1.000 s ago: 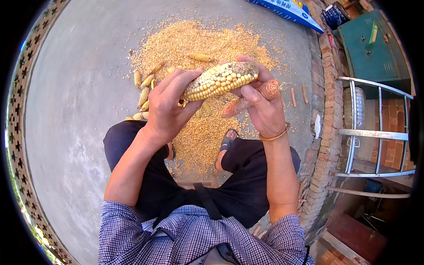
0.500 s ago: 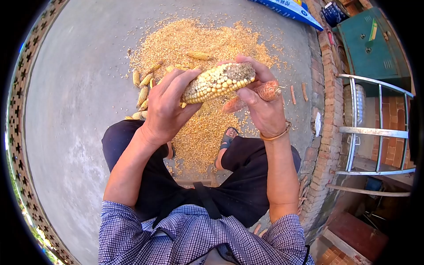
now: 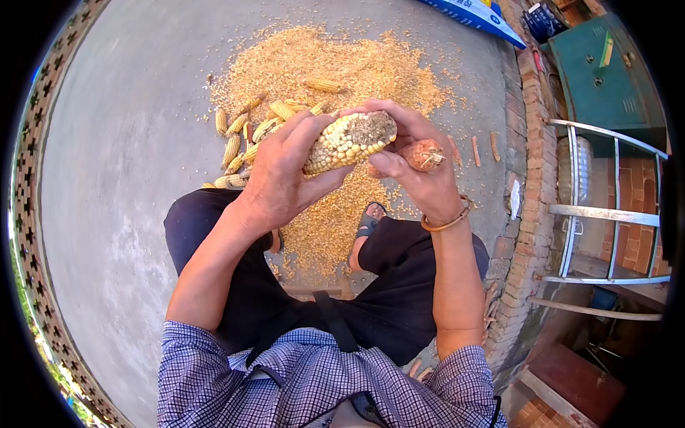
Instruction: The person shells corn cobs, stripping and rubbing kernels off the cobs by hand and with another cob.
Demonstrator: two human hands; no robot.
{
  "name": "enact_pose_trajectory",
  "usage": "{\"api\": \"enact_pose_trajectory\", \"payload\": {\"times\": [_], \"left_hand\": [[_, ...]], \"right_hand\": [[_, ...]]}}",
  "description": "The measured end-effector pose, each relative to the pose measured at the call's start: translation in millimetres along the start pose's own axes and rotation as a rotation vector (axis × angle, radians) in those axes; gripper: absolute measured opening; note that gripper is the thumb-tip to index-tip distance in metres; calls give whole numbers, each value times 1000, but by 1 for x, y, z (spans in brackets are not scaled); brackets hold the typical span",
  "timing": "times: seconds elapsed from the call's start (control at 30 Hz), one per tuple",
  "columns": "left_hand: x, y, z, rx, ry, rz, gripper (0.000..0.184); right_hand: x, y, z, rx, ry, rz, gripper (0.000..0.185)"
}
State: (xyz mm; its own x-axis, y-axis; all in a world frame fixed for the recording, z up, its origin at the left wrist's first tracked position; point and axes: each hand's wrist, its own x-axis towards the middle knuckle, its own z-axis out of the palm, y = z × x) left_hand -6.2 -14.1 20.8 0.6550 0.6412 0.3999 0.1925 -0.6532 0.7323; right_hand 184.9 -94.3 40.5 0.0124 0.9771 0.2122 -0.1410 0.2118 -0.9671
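Observation:
An ear of corn (image 3: 349,143) with pale yellow kernels and a greyish-brown bare tip is held up between both hands. My left hand (image 3: 282,167) wraps around its left end. My right hand (image 3: 424,171) grips near the bare tip, and its palm also holds a reddish stripped corn cob (image 3: 422,155), partly hidden by the fingers. Below the hands, loose corn kernels (image 3: 321,228) spread over the ground between my feet. More ears of corn (image 3: 232,151) lie in a cluster beyond my left hand, on the edge of the kernel pile (image 3: 335,60).
Several stripped cobs (image 3: 476,151) lie on the concrete floor (image 3: 121,178) at right. A low brick edge (image 3: 531,207) runs along the right, with a metal rack (image 3: 606,212) and a green cabinet (image 3: 603,78) past it. A blue sack (image 3: 478,18) lies at the top.
The ear of corn has turned so its bare tip points more towards me, and it has shifted slightly left. My right hand has moved a little left and down with the stripped cob.

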Motion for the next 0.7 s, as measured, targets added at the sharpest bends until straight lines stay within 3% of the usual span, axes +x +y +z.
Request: {"api": "enact_pose_trajectory", "payload": {"times": [0.23,0.4,0.5,0.63,0.67,0.7], "left_hand": [[-2,0,3,-18,-63,-86,44],[-5,6,15,-223,-199,-260,45],[-9,0,39,-395,-102,-116,39],[-16,0,46,-228,-182,-212,39],[-16,-1,46,-84,-253,-278,43],[-17,2,47,24,-267,-233,44]], "right_hand": [[2,0,9,-130,71,-115,50],[4,2,11,-591,142,-301,42],[1,6,18,-686,198,-251,29],[-5,20,22,-916,294,-163,13],[-3,24,23,-943,354,-282,11],[-4,23,22,-944,395,-230,11]]}}
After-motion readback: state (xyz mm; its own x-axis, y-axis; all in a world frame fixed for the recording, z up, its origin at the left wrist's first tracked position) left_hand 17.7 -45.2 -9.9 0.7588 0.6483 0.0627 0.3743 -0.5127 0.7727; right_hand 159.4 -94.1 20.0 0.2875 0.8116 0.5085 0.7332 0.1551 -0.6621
